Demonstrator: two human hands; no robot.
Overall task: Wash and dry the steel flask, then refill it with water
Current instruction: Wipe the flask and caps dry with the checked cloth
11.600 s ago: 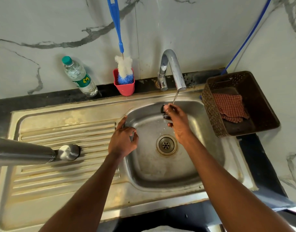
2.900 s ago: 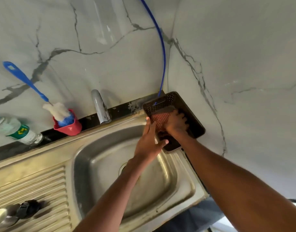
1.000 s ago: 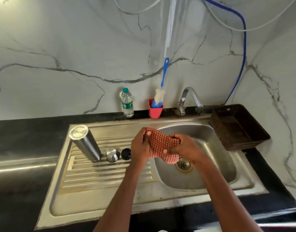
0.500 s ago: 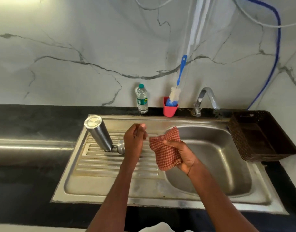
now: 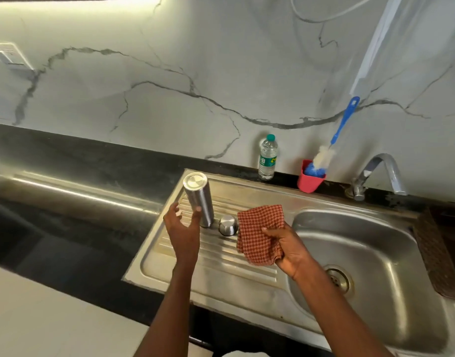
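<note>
Left hand (image 5: 181,229) reaches, fingers spread, fingertip touching the steel flask (image 5: 198,202), inverted on the drainboard (image 5: 221,253) presumably to drain. Right hand (image 5: 288,247) grips the checked cloth (image 5: 259,233), ready for drying.

The brown basket (image 5: 437,256), right of the sink basin (image 5: 375,243), is cut off by the right picture edge, so its inside cannot be seen. The checked cloth (image 5: 259,233) covers the right side of the steel cap (image 5: 227,224) left of the basin. The left hand (image 5: 182,228) hides part of the steel flask's (image 5: 199,199) lower left; whether its thumb touches the flask cannot be told. The bottle (image 5: 268,158) label is too small to read.
</note>
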